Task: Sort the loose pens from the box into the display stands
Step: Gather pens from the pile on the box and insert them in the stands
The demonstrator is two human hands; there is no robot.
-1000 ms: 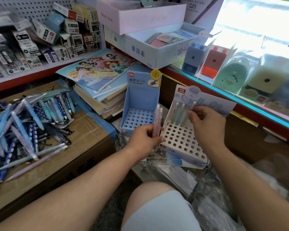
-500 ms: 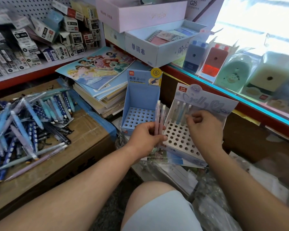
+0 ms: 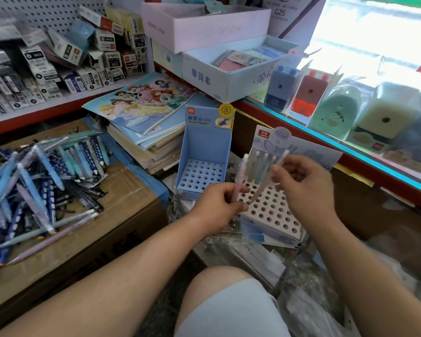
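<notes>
Our left hand (image 3: 216, 207) gripped a pink pen (image 3: 240, 173) upright; our right hand (image 3: 306, 188) pinched a pale pen (image 3: 261, 189), tilted over the white stand (image 3: 272, 215). Beyond stood the blue stand (image 3: 204, 147); left, loose pens (image 3: 34, 181) lay heaped on a cardboard box (image 3: 122, 215).

**Setting: stationery shop**

We are looking at a stationery shop. Small product boxes (image 3: 37, 66) are crowding a pegboard-backed shelf (image 3: 66, 99), and packaged pencil sharpeners (image 3: 309, 93) are lining a glass counter (image 3: 338, 139). Colouring books (image 3: 141, 105) are lying stacked beside a blue display stand (image 3: 206, 144) and a white display stand (image 3: 272, 212), both carrying brand header cards. Loose pens (image 3: 41, 176) are lying heaped on a taped carton (image 3: 122, 205). An open box of notebooks (image 3: 229, 79) is sitting above.
</notes>
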